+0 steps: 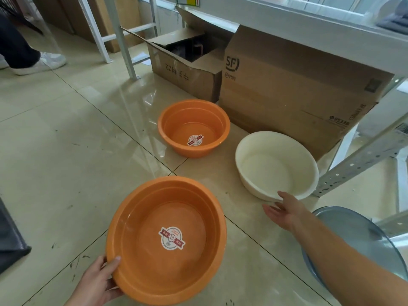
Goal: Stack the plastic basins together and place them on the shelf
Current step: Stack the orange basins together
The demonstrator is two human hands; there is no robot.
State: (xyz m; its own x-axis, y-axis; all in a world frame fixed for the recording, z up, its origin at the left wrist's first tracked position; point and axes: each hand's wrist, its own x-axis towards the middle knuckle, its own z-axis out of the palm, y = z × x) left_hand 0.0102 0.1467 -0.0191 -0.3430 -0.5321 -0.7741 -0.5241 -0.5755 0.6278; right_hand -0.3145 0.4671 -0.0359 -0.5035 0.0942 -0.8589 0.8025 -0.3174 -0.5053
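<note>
A large orange basin (136, 235) with a round sticker inside sits low in the view; my left hand (99, 281) grips its near-left rim, thumb over the edge. A smaller orange basin (176, 120) with the same sticker stands on the floor farther back. To the right lies a white basin (271, 164). My right hand (284, 209) reaches to its near rim with fingers spread, thumb touching the rim. A translucent blue basin (353, 237) shows under my right forearm, partly hidden. The white shelf (309, 21) runs across the top right.
Two cardboard boxes (287, 85) stand under the shelf, right behind the basins. A perforated metal shelf post (362, 164) slants at the right. Another person's leg and white shoe (42, 62) are at the far left. A dark object (8, 244) sits at the left edge.
</note>
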